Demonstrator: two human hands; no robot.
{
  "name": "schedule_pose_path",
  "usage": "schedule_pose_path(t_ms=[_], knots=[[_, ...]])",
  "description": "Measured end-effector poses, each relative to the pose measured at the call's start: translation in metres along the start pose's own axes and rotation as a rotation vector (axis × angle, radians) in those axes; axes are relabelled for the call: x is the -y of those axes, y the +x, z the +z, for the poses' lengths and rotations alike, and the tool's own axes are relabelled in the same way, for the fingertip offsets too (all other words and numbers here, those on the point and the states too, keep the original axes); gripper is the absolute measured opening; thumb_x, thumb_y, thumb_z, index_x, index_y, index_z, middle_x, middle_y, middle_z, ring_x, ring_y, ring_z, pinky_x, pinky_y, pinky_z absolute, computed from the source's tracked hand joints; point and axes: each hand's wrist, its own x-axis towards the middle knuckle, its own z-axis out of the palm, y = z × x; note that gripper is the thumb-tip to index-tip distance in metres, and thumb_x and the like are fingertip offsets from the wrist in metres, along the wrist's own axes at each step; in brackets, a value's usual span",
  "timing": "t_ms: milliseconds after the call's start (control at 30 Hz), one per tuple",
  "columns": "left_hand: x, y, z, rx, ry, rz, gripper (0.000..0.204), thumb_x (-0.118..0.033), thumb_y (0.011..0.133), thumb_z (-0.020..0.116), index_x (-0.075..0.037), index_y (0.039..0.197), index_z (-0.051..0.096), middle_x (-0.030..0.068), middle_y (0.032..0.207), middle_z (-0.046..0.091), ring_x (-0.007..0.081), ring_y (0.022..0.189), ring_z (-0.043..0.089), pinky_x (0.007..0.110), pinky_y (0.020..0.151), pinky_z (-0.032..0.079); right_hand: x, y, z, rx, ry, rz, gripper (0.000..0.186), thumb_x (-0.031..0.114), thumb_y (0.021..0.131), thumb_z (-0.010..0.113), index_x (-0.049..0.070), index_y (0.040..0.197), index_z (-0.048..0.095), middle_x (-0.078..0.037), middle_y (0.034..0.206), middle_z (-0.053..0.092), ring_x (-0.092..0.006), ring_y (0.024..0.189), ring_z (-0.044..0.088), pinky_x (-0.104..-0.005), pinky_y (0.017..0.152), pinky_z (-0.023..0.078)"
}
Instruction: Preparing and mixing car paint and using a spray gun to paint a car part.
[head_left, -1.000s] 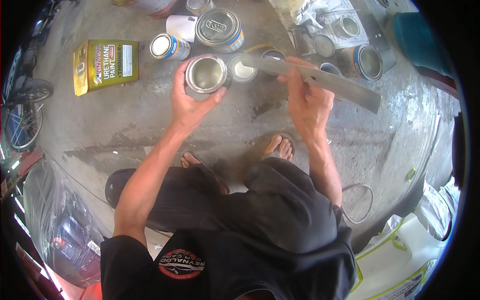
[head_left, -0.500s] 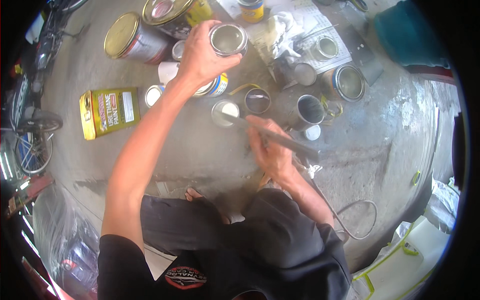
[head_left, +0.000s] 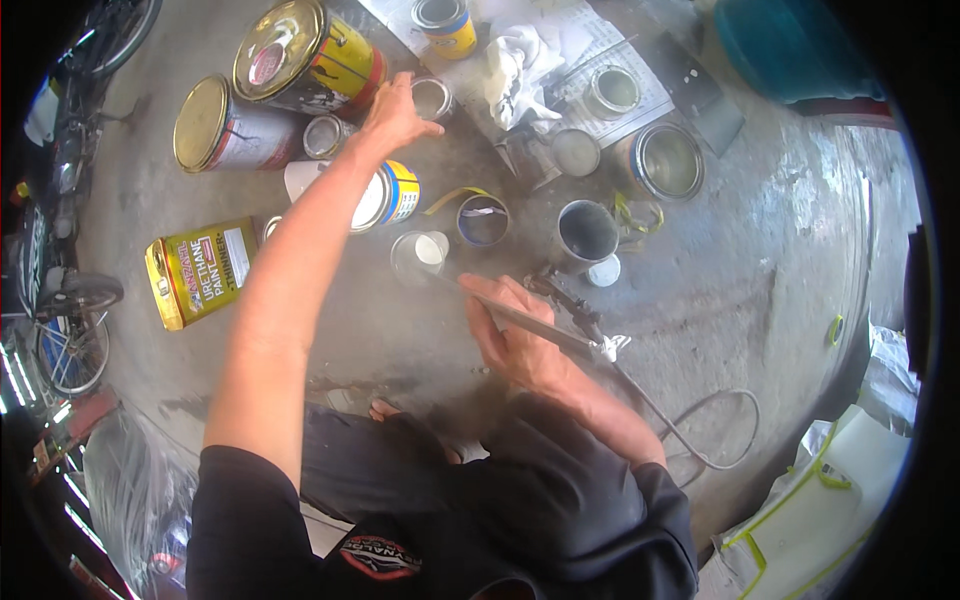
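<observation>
My left hand (head_left: 398, 118) is stretched out beside a small open can (head_left: 432, 98) on the floor, thumb and fingers apart. The fingers do not look closed around the can. My right hand (head_left: 518, 335) grips a long flat stick (head_left: 540, 328), slanted with its blurred far end at a clear cup (head_left: 408, 262). Something white shows inside that cup. Just beyond it stand an open dark-lined can (head_left: 483, 218) and a white-topped can with a blue and yellow label (head_left: 385, 198).
Large gold-lidded cans (head_left: 280, 50) and a yellow thinner tin (head_left: 203, 270) stand left. Crumpled white cloth (head_left: 522, 75), printed sheets (head_left: 640, 70) and more open cans (head_left: 668, 162) lie across the far side. A grey hose (head_left: 680, 440) curls at right near a taped white panel (head_left: 850, 480).
My left hand has lowered the small can to the floor, and its fingers have come off it. The stick in my right hand has shifted slightly nearer and left; the view has moved too.
</observation>
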Motion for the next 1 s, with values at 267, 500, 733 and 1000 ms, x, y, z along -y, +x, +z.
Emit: schedule_pose_path(t_ms=[267,500,733,1000], knots=[[0.009,-0.061,-0.144,0.108,-0.099,0.171,0.051,-0.035,0.086,0.077,-0.003,0.124,0.065,0.0097,0.108,0.069,0.0139,0.088,0.064,0.031,0.08,0.054,-0.002,0.003,-0.008,-0.062,-0.075,-0.086,0.029,-0.01,0.084,0.067,-0.003,0.112,0.064,-0.017,0.079,0.063,-0.0272,0.061,0.06,-0.0356,0.054,0.049],[0.119,-0.151,-0.176,-0.035,-0.131,-0.167,0.038,-0.027,0.086,0.077,-0.001,0.113,0.068,0.0049,0.098,0.07,0.0131,0.087,0.062,0.031,0.081,0.053,-0.003,-0.007,-0.001,-0.061,-0.08,-0.034,0.023,-0.006,0.09,0.063,-0.005,0.113,0.065,-0.016,0.082,0.067,-0.0234,0.067,0.068,-0.0318,0.059,0.052],[0.106,-0.225,-0.155,-0.157,-0.299,-0.305,0.036,-0.028,0.087,0.076,-0.002,0.11,0.069,0.0055,0.09,0.069,0.0138,0.083,0.064,0.031,0.076,0.053,0.016,0.017,-0.008,-0.121,0.294,0.486,0.036,0.019,0.105,0.051,-0.011,0.121,0.06,-0.017,0.101,0.07,-0.0216,0.081,0.072,-0.0323,0.073,0.059],[0.105,-0.118,-0.194,-0.485,-0.132,0.055,0.03,-0.031,0.088,0.074,-0.005,0.104,0.072,0.0117,0.092,0.074,0.0215,0.082,0.069,0.035,0.078,0.054,-0.003,0.123,0.099,-0.091,0.955,0.642,0.047,0.024,0.102,0.058,-0.018,0.123,0.052,-0.022,0.106,0.067,-0.0302,0.089,0.072,-0.0391,0.083,0.06]])
